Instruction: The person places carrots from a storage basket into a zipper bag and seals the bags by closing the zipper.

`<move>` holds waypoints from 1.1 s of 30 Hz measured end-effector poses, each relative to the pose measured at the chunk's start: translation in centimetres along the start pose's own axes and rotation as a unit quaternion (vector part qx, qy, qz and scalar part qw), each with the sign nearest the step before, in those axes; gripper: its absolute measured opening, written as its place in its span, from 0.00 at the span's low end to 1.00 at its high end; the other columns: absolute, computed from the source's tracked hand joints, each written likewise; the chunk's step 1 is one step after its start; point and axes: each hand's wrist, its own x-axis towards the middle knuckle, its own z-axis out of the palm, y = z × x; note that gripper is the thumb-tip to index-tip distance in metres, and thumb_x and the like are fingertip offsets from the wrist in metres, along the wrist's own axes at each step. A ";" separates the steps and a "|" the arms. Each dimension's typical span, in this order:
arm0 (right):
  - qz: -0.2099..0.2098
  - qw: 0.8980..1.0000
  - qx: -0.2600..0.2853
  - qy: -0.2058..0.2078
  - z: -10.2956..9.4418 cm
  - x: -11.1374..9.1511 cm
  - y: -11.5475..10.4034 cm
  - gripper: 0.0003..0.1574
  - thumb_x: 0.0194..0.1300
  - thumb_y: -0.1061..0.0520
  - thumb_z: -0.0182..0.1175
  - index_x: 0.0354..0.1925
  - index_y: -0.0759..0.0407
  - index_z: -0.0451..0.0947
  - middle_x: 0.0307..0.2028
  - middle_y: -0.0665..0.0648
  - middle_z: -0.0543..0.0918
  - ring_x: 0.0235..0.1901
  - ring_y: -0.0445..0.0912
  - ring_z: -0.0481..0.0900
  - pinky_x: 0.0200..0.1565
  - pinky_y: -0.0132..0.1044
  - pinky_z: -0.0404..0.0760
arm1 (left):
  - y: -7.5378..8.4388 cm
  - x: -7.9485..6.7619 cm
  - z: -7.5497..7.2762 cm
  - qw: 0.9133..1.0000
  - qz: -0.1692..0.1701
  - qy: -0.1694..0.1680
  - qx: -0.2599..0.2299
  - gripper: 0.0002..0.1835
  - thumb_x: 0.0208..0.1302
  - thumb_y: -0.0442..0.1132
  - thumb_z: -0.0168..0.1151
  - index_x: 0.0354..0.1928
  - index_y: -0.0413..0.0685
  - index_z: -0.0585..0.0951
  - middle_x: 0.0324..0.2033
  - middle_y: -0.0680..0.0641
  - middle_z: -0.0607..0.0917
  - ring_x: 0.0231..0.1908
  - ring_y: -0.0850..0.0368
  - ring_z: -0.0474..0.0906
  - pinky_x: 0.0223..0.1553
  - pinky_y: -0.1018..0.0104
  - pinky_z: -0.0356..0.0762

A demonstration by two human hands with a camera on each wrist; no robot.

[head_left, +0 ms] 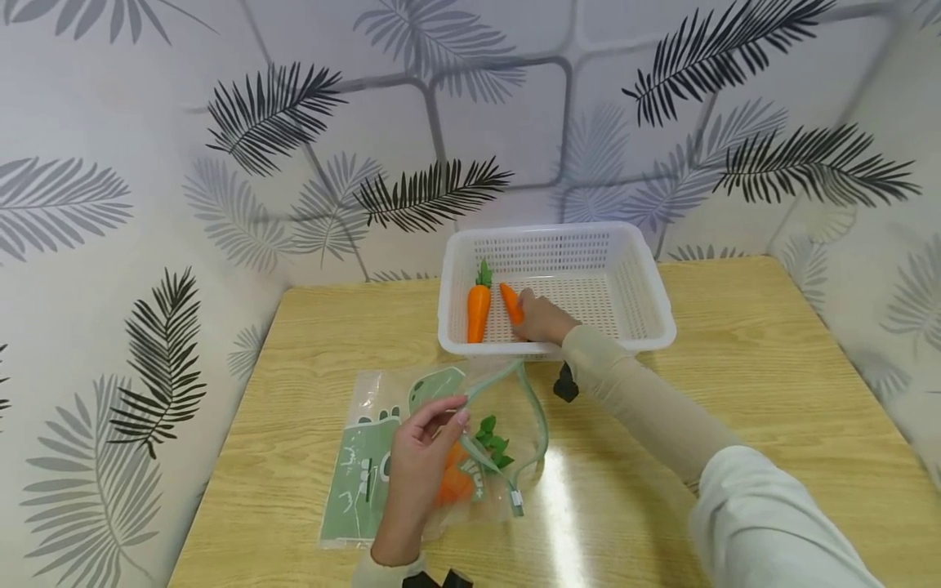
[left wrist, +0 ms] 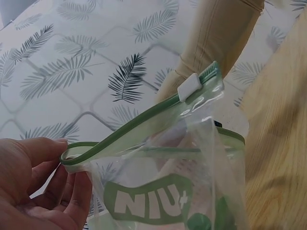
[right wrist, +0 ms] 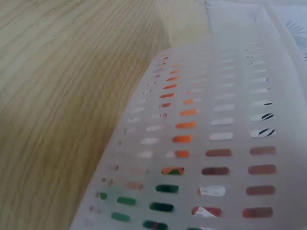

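Note:
My left hand [head_left: 421,461] pinches the green-edged mouth of a clear zip bag [left wrist: 148,199] between thumb and fingers. The mouth gapes, and a white slider [left wrist: 190,87] sits at one end of the zip. Through the plastic show an orange carrot [head_left: 456,483] and its green leaves [head_left: 494,441]. My right hand [head_left: 542,318] reaches into a white slotted basket [head_left: 638,282] and grips a carrot [head_left: 510,300], whose leafy end is hidden in the head view. Left of it in the basket lies another carrot [head_left: 479,313] with its leaves toward the back.
The basket stands at the back of a wooden table [head_left: 764,392], near a leaf-patterned wall [head_left: 515,122]. The bag lies in front of it, to the left. Below my right wrist a small black piece [head_left: 566,384] shows. In the right wrist view the slotted basket side [right wrist: 230,110] blocks most of the hand.

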 end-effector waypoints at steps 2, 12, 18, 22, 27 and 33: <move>-0.006 1.000 -0.008 0.021 -0.4 -0.6 0.3 0.31 0.64 0.52 0.55 0.59 0.63 0.57 0.45 0.64 0.71 0.37 0.53 0.71 0.41 0.44 0.73 | 0.1 0.1 0.0 1.000 -0.002 -0.003 0.006 0.13 0.59 0.36 0.64 0.45 0.39 0.81 0.39 0.39 0.80 0.37 0.45 0.79 0.42 0.67 0.79; -0.052 0.988 -0.028 0.141 -3.2 -3.7 0.6 0.27 0.64 0.53 0.53 0.56 0.69 0.66 0.42 0.63 0.71 0.34 0.52 0.70 0.36 0.42 0.75 | 0.9 0.6 -0.9 1.000 0.023 0.001 0.015 0.13 0.59 0.36 0.65 0.45 0.38 0.81 0.37 0.40 0.81 0.36 0.46 0.79 0.41 0.67 0.79; -0.091 0.981 0.036 0.166 -4.5 -5.2 2.1 0.25 0.64 0.56 0.56 0.55 0.69 0.67 0.43 0.63 0.75 0.37 0.53 0.73 0.40 0.45 0.75 | 0.9 0.3 -1.1 1.000 0.020 0.004 0.004 0.14 0.58 0.37 0.65 0.44 0.38 0.82 0.38 0.38 0.80 0.36 0.48 0.79 0.40 0.67 0.79; -0.108 0.972 0.074 0.196 -5.4 -6.6 3.1 0.25 0.63 0.55 0.59 0.55 0.67 0.69 0.48 0.63 0.73 0.43 0.53 0.72 0.46 0.46 0.74 | 0.9 0.1 -1.2 1.000 0.019 0.012 0.003 0.13 0.57 0.36 0.66 0.44 0.38 0.82 0.37 0.39 0.80 0.35 0.48 0.79 0.40 0.67 0.79; -0.123 0.960 0.108 0.228 -6.4 -8.8 4.5 0.29 0.63 0.48 0.61 0.56 0.63 0.69 0.50 0.61 0.73 0.44 0.51 0.73 0.46 0.46 0.75 | 0.8 0.2 -1.2 1.000 0.019 0.016 0.005 0.13 0.58 0.36 0.66 0.44 0.37 0.82 0.36 0.40 0.81 0.34 0.51 0.79 0.39 0.68 0.79; -0.134 0.952 0.154 0.229 -7.1 -11.8 5.9 0.33 0.59 0.39 0.61 0.57 0.54 0.71 0.51 0.53 0.75 0.44 0.46 0.74 0.44 0.40 0.76 | 0.7 0.2 -1.1 1.000 0.014 0.011 0.016 0.13 0.59 0.37 0.65 0.45 0.39 0.81 0.36 0.41 0.80 0.35 0.49 0.79 0.40 0.67 0.79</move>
